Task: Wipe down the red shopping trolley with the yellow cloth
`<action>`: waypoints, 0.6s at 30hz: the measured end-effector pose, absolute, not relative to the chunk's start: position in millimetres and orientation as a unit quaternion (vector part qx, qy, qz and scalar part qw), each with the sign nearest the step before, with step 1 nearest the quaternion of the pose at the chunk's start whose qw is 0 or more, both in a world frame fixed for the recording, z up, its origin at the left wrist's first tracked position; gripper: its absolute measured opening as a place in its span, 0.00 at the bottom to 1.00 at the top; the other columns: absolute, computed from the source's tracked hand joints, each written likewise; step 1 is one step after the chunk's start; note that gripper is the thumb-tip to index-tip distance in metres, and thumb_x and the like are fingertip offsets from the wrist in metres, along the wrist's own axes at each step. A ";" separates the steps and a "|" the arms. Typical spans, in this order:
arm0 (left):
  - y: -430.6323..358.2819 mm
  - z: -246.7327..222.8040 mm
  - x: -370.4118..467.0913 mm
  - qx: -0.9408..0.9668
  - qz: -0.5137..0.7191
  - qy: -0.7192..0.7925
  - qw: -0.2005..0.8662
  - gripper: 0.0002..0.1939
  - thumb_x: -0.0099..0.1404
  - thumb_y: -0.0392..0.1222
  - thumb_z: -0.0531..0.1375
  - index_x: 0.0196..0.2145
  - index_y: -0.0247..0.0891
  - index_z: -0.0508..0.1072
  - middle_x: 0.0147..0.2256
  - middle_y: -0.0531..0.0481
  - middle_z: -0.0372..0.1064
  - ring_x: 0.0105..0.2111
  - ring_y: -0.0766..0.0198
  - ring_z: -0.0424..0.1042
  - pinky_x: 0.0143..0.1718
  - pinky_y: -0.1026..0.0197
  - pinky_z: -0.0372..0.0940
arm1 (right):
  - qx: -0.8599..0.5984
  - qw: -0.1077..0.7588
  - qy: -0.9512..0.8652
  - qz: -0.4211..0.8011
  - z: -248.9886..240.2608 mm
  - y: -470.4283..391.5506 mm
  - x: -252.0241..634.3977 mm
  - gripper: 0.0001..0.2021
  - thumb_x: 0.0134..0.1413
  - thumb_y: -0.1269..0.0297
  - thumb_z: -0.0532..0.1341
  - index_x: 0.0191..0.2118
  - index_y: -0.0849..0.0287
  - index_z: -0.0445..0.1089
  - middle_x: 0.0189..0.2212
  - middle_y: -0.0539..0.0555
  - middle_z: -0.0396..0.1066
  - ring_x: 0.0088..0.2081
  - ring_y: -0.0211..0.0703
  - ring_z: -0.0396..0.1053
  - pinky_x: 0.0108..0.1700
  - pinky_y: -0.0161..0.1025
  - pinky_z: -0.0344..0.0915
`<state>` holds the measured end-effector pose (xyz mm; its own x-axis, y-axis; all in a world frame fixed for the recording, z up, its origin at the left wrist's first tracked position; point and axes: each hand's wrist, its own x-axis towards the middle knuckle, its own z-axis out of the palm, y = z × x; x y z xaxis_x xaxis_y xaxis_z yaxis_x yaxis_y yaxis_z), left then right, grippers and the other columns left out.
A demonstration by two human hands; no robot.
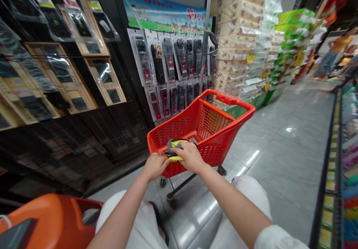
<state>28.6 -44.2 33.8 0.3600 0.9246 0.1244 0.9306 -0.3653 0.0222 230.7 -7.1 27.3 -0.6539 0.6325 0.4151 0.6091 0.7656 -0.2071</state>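
Note:
Both hands are closed on a small bundle of yellow-and-grey gloves with black edging, held over the near end of a red shopping cart. My left hand pinches the lower left edge of the bundle. From the right, my right hand grips it with the thumb across the top. The fingers hide part of the gloves. Behind them the cart's basket has perforated plastic walls, and its handle points away to the right.
Packaged belts hang on a display rack ahead. Boxed goods cover the dark wall at left. Stacked cartons stand behind the cart. An orange plastic object is at lower left, a shelf at right. A person is farther off.

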 end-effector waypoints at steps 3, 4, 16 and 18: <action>-40.4 34.0 19.4 -0.832 -0.064 -0.551 0.019 0.33 0.71 0.57 0.37 0.24 0.38 0.72 0.24 0.44 0.73 0.26 0.60 0.70 0.31 0.60 0.55 | -0.308 0.213 -0.927 0.006 35.9 5.3 258.0 0.20 0.59 0.63 0.59 0.57 0.46 0.66 0.54 0.57 0.64 0.53 0.49 0.62 0.51 0.44 0.60; -38.9 33.6 16.2 -0.835 -0.070 -0.546 0.016 0.34 0.71 0.57 0.37 0.23 0.37 0.72 0.23 0.45 0.72 0.26 0.61 0.69 0.32 0.60 0.55 | -0.309 0.207 -0.928 -0.007 40.6 13.0 278.4 0.19 0.60 0.62 0.59 0.57 0.47 0.66 0.53 0.57 0.65 0.53 0.49 0.63 0.51 0.44 0.60; -35.6 33.8 -0.8 -0.848 -0.110 -0.517 -0.032 0.32 0.70 0.59 0.39 0.22 0.38 0.70 0.22 0.48 0.70 0.25 0.63 0.67 0.34 0.61 0.55 | -0.440 0.198 -0.865 -0.136 75.5 40.0 402.4 0.17 0.60 0.68 0.58 0.54 0.53 0.70 0.51 0.62 0.65 0.49 0.53 0.62 0.49 0.47 0.58; -38.2 35.6 -8.7 -0.845 -0.111 -0.522 -0.036 0.32 0.70 0.59 0.40 0.22 0.38 0.70 0.21 0.48 0.69 0.24 0.63 0.66 0.34 0.61 0.55 | -0.411 0.200 -0.881 -0.124 63.6 33.2 368.9 0.17 0.62 0.66 0.57 0.55 0.49 0.69 0.52 0.60 0.65 0.51 0.52 0.61 0.51 0.48 0.57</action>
